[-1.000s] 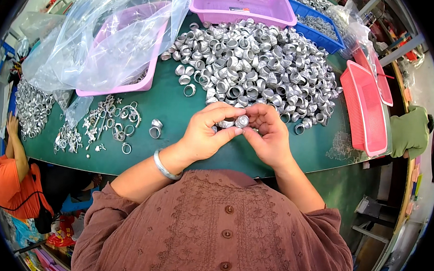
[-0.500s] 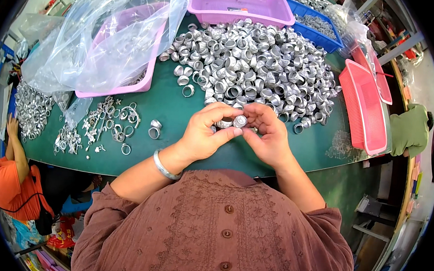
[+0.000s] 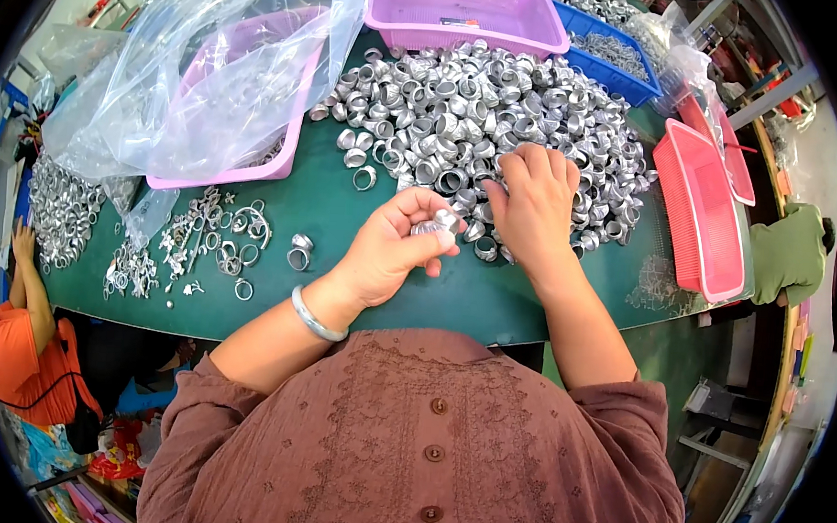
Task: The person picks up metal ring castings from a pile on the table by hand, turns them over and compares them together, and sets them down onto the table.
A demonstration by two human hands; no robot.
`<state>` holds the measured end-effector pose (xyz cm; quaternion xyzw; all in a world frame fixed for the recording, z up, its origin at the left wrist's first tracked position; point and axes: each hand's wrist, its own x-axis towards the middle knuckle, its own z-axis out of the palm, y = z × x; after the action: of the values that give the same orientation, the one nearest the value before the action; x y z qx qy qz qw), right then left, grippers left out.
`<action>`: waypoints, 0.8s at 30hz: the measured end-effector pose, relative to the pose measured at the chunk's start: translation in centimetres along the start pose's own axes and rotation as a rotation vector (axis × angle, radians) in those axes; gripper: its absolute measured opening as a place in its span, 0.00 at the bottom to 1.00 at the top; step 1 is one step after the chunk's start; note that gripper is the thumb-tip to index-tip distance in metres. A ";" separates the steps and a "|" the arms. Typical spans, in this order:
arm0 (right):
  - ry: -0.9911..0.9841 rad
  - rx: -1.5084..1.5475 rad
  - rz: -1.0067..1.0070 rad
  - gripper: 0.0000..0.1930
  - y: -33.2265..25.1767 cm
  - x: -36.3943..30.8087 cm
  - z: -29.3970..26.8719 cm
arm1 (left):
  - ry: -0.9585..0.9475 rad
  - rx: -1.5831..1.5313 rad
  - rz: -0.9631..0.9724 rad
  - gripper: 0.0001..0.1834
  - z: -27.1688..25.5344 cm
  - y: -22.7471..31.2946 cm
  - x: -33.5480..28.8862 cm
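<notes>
A green table (image 3: pixel 340 285) fills the middle of the view. On it, from about eleven to one o'clock, lies one big heap of metal rings (image 3: pixel 484 122), far too many to count. At ten o'clock one clear plastic bag (image 3: pixel 209 76) is draped over a purple tray (image 3: pixel 252 170). A second purple tray (image 3: pixel 463 10) stands at twelve o'clock, one blue tray (image 3: pixel 609 53) at one o'clock, and two pink trays (image 3: pixel 704 217) lie at three o'clock. At nine o'clock there is a smaller heap of rings (image 3: pixel 57 211) near the table edge, and beside it a loose scatter of small parts (image 3: pixel 209 244); their number cannot be told. Another person's arm (image 3: pixel 29 281) in an orange sleeve comes in at eight o'clock.

The person's right hand (image 3: pixel 535 206) reaches forward to one o'clock, palm down, fingers curled and spread onto the near edge of the big heap; whether it grips any ring underneath cannot be told. The left hand (image 3: pixel 395 250) sits near the centre, just beside the right, palm turned in, with a silver bangle (image 3: pixel 314 317) on the wrist. Its thumb and fingertips are pinched closed around one metal ring (image 3: pixel 437 226), held just above the table at the heap's near edge.
</notes>
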<state>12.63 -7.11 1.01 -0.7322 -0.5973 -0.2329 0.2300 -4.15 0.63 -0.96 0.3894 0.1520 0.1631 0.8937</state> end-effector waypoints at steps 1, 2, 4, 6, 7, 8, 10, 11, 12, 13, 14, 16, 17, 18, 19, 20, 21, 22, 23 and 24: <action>-0.004 -0.022 -0.002 0.08 -0.1 0.2 0.1 | -0.007 0.170 0.082 0.13 0.0 -0.2 0.0; -0.005 -0.020 -0.004 0.08 -0.1 0.2 0.2 | -0.015 0.340 0.164 0.14 0.0 -0.4 -0.1; -0.044 -0.079 -0.039 0.08 -0.2 0.2 0.5 | -0.020 0.409 0.262 0.15 0.0 -0.8 0.0; -0.030 -0.071 -0.042 0.05 -0.1 0.3 0.6 | -0.018 0.505 0.354 0.15 -0.1 -0.9 0.1; -0.030 -0.095 -0.061 0.04 0.1 0.3 0.9 | -0.014 0.505 0.354 0.15 -0.1 -1.0 0.0; -0.029 -0.123 -0.079 0.02 0.3 0.3 1.0 | 0.013 0.513 0.352 0.15 0.0 -0.9 -0.1; -0.020 -0.118 -0.082 0.02 0.3 0.2 1.1 | 0.039 0.521 0.351 0.15 0.1 -0.9 -0.1; -0.012 -0.109 -0.086 0.02 0.3 0.3 1.2 | 0.048 0.615 0.405 0.15 0.0 -0.9 -0.1; -0.013 -0.108 -0.088 0.02 0.2 0.3 1.2 | 0.057 0.710 0.458 0.15 -0.1 -1.0 -0.1; -0.019 -0.103 -0.093 0.02 0.2 0.3 1.2 | 0.059 0.710 0.459 0.15 -0.2 -1.1 -0.1; -0.026 -0.099 -0.096 0.01 0.3 0.3 1.2 | 0.060 0.717 0.475 0.14 -0.1 -1.1 -0.1; -0.034 -0.106 -0.107 0.01 0.3 0.3 1.2 | 0.062 0.724 0.491 0.14 0.0 -1.0 -0.1; -0.040 -0.114 -0.116 0.01 0.3 0.3 1.2 | 0.065 0.741 0.506 0.14 0.0 -1.0 -0.1; -0.040 -0.114 -0.117 0.01 0.4 0.3 1.2 | 0.069 0.759 0.521 0.14 0.0 -0.9 -0.1; -0.037 -0.114 -0.124 0.01 0.4 0.3 1.2 | 0.069 0.759 0.522 0.14 0.1 -0.9 -0.1; -0.034 -0.114 -0.130 0.01 0.5 0.3 1.2 | 0.076 0.796 0.544 0.14 0.1 -0.9 -0.1; -0.034 -0.114 -0.131 0.01 0.5 0.3 1.2 | 0.083 0.833 0.566 0.14 0.1 -0.9 -0.1; -0.017 -0.104 -0.138 0.01 0.5 0.2 1.2 | 0.084 0.833 0.567 0.14 0.1 -0.8 -0.1; 0.000 -0.094 -0.144 0.01 0.5 0.2 1.3 | 0.093 0.837 0.559 0.14 0.1 -0.8 -0.1; -0.001 -0.093 -0.145 0.01 0.6 0.1 1.3 | 0.103 0.841 0.552 0.14 0.2 -0.8 -0.1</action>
<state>13.30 -6.36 0.05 -0.6972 -0.6372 -0.2761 0.1778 -4.02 -0.04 -1.45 0.7327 0.1398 0.3369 0.5746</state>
